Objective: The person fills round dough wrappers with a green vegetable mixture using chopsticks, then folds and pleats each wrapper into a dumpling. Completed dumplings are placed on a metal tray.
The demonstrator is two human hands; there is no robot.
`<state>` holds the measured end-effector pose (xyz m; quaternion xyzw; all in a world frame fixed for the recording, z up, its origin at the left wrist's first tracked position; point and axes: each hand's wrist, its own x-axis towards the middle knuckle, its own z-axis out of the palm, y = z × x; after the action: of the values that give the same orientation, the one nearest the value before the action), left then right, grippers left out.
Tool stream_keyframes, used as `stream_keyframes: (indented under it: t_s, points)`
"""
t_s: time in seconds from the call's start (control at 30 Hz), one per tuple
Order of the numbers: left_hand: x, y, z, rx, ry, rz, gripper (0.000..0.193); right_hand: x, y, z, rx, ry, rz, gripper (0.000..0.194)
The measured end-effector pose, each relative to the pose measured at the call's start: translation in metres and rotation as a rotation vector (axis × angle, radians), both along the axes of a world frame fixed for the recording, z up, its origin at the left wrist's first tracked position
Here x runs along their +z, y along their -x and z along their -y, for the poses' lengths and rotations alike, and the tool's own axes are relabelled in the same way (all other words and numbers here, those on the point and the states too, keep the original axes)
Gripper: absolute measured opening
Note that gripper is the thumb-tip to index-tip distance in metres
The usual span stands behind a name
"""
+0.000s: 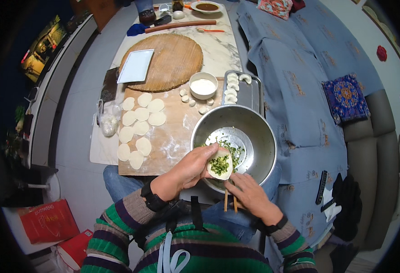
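On my left hand (195,163) lies a round dough wrapper (220,163) with chopped green filling heaped in its middle. My right hand (249,194) holds a pair of wooden chopsticks (226,201) pointing down, and its fingers touch the wrapper's lower edge. Both hands are over the near rim of a large steel bowl (268,150), where more chopped greens (236,150) lie on the bottom. Flat dough wrappers (141,128) are spread over the left of a floured wooden board (172,150). Folded dumplings (231,92) line the left side of a metal tray (248,92).
Behind the board are a white bowl of flour (203,87), small dough pieces (185,99), and a round woven mat (176,61) with a white rectangular tray (136,66) on it. A long rolling pin (180,26) lies farther back. A covered sofa (299,102) stands right.
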<state>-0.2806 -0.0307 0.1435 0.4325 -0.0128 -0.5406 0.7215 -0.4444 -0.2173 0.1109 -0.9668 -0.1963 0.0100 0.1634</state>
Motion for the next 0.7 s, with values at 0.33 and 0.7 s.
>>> stream_keyframes:
  t_s: [0.33, 0.7]
  points:
    - [-0.015, 0.019, 0.031, -0.119, -0.031, 0.095, 0.046, 0.001, -0.032, -0.005, -0.705, -1.892, -0.627, 0.054]
    - [-0.03, 0.018, 0.031, -0.211, -0.211, 0.722, 0.043, -0.032, -0.044, -0.02, -0.75, -2.439, -0.777, 0.057]
